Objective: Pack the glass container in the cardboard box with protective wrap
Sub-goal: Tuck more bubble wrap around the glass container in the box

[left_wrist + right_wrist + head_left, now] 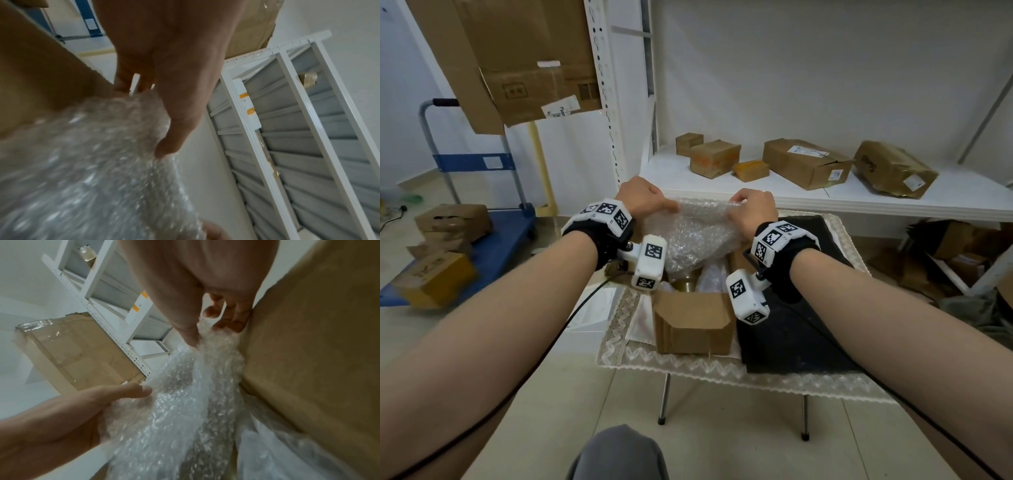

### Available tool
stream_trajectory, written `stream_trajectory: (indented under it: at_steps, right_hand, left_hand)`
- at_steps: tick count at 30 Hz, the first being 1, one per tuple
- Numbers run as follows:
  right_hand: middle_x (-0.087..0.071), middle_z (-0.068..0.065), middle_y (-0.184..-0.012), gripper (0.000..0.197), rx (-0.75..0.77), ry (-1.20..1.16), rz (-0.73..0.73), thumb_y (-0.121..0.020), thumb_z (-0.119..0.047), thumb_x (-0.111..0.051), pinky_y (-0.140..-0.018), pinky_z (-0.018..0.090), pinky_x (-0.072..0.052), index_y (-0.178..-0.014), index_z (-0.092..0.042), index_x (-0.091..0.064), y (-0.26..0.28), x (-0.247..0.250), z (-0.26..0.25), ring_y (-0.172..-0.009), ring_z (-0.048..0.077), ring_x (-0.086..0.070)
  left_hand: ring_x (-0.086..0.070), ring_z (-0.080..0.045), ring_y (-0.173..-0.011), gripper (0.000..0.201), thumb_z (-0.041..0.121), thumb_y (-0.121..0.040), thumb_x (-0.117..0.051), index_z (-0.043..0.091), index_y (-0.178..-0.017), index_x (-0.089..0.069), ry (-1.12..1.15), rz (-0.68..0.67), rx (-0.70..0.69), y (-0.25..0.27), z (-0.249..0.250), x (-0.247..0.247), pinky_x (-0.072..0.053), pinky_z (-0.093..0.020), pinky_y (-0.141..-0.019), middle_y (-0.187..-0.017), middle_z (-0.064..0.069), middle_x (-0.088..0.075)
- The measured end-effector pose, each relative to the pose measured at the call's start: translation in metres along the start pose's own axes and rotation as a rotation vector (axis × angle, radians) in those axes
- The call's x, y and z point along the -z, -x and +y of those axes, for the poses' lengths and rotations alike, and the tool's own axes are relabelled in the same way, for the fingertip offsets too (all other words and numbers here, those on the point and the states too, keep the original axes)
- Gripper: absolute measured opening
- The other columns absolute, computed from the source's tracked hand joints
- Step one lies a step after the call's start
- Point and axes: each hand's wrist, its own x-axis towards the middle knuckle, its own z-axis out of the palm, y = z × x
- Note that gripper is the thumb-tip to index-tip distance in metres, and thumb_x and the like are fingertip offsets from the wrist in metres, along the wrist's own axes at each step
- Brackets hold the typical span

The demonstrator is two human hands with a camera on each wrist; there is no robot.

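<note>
No text reads clearly; labels on the shelf boxes [806,162] (white stickers) are blurred.

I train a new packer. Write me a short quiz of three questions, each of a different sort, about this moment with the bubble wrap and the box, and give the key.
1. True or false: both the left hand and the right hand pinch the clear bubble wrap sheet.
2. Multiple choice: the wrap is held
A. flat on the white shelf
B. above the open brown cardboard box
C. on the floor
3. Fill in: the box stands on a small table with a ____ lace-edged cloth.

Key: 1 true; 2 B; 3 white
</note>
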Motion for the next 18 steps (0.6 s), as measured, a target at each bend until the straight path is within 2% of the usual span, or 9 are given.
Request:
stream_trajectory:
  at_steps: [2, 5, 8, 10, 11, 12, 14, 16, 18]
  right_hand:
    - [-0.060, 0.007, -0.123, 0.023, 0.005, -0.025, 0.022, -0.087, -0.014, -0.060, -0.077, 0.028, -0.045, -0.106, -0.023, -0.070, 0.001, 0.002, 0.001, -0.105, 0.026, -0.060]
    - [-0.066, 0.004, -0.118, 0.024, 0.015, -0.058, 0.017, -0.088, -0.011, -0.060, -0.083, 0.030, -0.050, -0.107, -0.021, -0.071, 0.004, 0.005, -0.002, -0.107, 0.024, -0.061]
    - [-0.067, 0.004, -0.116, 0.022, 0.020, -0.102, 0.001, -0.088, -0.011, -0.062, -0.083, 0.030, -0.051, -0.106, -0.020, -0.072, 0.007, 0.005, -0.006, -0.105, 0.023, -0.061]
    - [-0.067, 0.006, -0.114, 0.020, 0.024, -0.150, -0.012, -0.087, -0.012, -0.064, -0.083, 0.030, -0.051, -0.104, -0.019, -0.071, 0.011, 0.006, -0.009, -0.105, 0.024, -0.061]
    - [-0.068, 0.007, -0.113, 0.020, 0.027, -0.178, -0.013, -0.086, -0.013, -0.064, -0.085, 0.032, -0.052, -0.104, -0.019, -0.071, 0.012, 0.006, -0.011, -0.105, 0.024, -0.062]
    - [-0.068, 0.007, -0.111, 0.021, 0.034, -0.196, -0.014, -0.085, -0.015, -0.066, -0.086, 0.033, -0.053, -0.105, -0.019, -0.069, 0.013, 0.006, -0.012, -0.104, 0.025, -0.062]
    - [-0.067, 0.008, -0.106, 0.032, 0.040, -0.212, -0.024, -0.082, -0.018, -0.068, -0.086, 0.036, -0.053, -0.113, -0.018, -0.060, 0.015, 0.003, -0.015, -0.099, 0.026, -0.063]
    - [-0.065, 0.007, -0.095, 0.040, 0.011, -0.229, -0.032, -0.078, -0.022, -0.069, -0.085, 0.044, -0.054, -0.111, -0.019, -0.047, 0.018, -0.002, -0.017, -0.094, 0.030, -0.063]
    - [-0.064, 0.003, -0.088, 0.035, 0.012, -0.182, -0.029, -0.077, -0.027, -0.068, -0.084, 0.044, -0.052, -0.103, -0.021, -0.045, 0.021, -0.008, -0.019, -0.093, 0.028, -0.060]
  left_hand:
    - [-0.058, -0.018, -0.080, 0.048, 0.045, -0.069, -0.082, 0.002, -0.090, -0.077, -0.024, -0.088, 0.045, 0.000, 0.004, 0.004, -0.045, -0.029, -0.066, -0.085, -0.009, -0.069]
    - [-0.057, -0.021, -0.081, 0.073, 0.065, -0.056, -0.075, 0.003, -0.095, -0.074, -0.113, -0.226, 0.050, 0.009, 0.018, 0.006, -0.039, -0.027, -0.068, -0.090, -0.005, -0.066]
    - [-0.054, -0.020, -0.076, 0.067, 0.072, -0.063, -0.069, 0.014, -0.097, -0.065, -0.143, -0.265, 0.103, 0.019, 0.032, 0.004, -0.039, -0.030, -0.067, -0.090, -0.004, -0.061]
    - [-0.053, -0.019, -0.075, 0.074, 0.077, -0.056, -0.069, 0.017, -0.100, -0.066, -0.203, -0.298, 0.092, 0.019, 0.036, 0.002, -0.039, -0.029, -0.067, -0.088, -0.001, -0.062]
    - [-0.055, -0.019, -0.073, 0.073, 0.076, -0.051, -0.070, 0.018, -0.096, -0.069, -0.249, -0.321, 0.065, 0.018, 0.037, 0.002, -0.040, -0.029, -0.066, -0.086, -0.001, -0.064]
    - [-0.056, -0.019, -0.070, 0.063, 0.070, -0.052, -0.074, 0.018, -0.087, -0.071, -0.286, -0.328, 0.048, 0.019, 0.038, 0.002, -0.040, -0.027, -0.064, -0.081, 0.000, -0.066]
    - [-0.055, -0.019, -0.062, 0.036, 0.048, -0.057, -0.081, 0.018, -0.070, -0.067, -0.293, -0.293, 0.040, 0.019, 0.038, 0.005, -0.040, -0.025, -0.057, -0.070, -0.001, -0.064]
    - [-0.054, -0.020, -0.063, 0.029, 0.035, -0.064, -0.080, 0.015, -0.075, -0.063, -0.335, -0.264, 0.032, 0.020, 0.041, 0.010, -0.041, -0.025, -0.056, -0.076, -0.005, -0.063]
    - [-0.054, -0.021, -0.068, 0.033, 0.031, -0.073, -0.077, 0.010, -0.095, -0.062, -0.420, -0.287, 0.020, 0.022, 0.047, 0.014, -0.040, -0.025, -0.057, -0.083, -0.007, -0.061]
